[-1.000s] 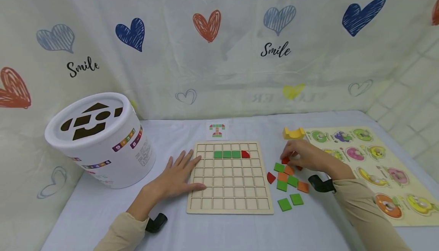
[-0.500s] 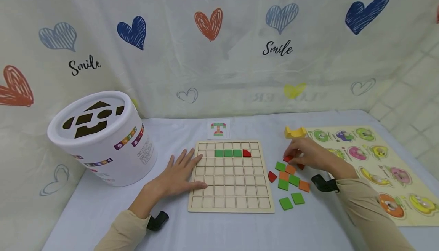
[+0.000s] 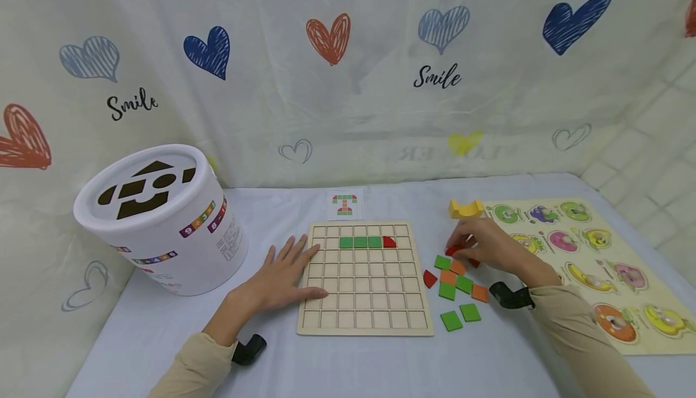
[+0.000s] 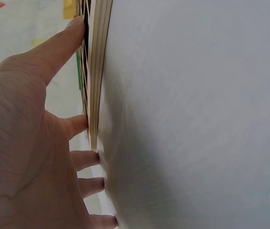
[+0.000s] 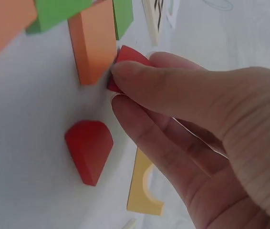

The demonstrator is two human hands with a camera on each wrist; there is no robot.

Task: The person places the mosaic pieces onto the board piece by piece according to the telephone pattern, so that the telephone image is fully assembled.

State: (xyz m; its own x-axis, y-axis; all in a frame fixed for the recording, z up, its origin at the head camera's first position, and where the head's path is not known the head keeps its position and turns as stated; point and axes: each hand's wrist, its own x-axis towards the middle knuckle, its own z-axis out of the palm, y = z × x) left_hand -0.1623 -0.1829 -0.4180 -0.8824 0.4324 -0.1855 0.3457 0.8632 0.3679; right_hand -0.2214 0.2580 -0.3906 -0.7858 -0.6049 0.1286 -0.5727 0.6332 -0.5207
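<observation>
My left hand (image 3: 280,277) rests with spread fingers on the left edge of a wooden grid board (image 3: 362,287). In the left wrist view, the thumb (image 4: 61,47) lies over the board's rim. On the board, a row of green square tiles (image 3: 360,242) ends at a red quarter-circle tile (image 3: 389,241). Right of the board, my right hand (image 3: 484,244) pinches another red quarter-circle tile (image 5: 129,54) between thumb and fingers, low over the cloth. A further red tile (image 5: 89,150) lies beside that hand. Loose green tiles (image 3: 451,320) and orange tiles (image 3: 480,293) lie nearer me.
A pattern card (image 3: 345,212) lies behind the board. To the left stands a white tub (image 3: 217,247) with shape cut-outs in its lid. A yellow arched block (image 3: 465,209) and a fruit picture sheet (image 3: 592,292) are at the right. One red tile (image 3: 429,278) lies near the board.
</observation>
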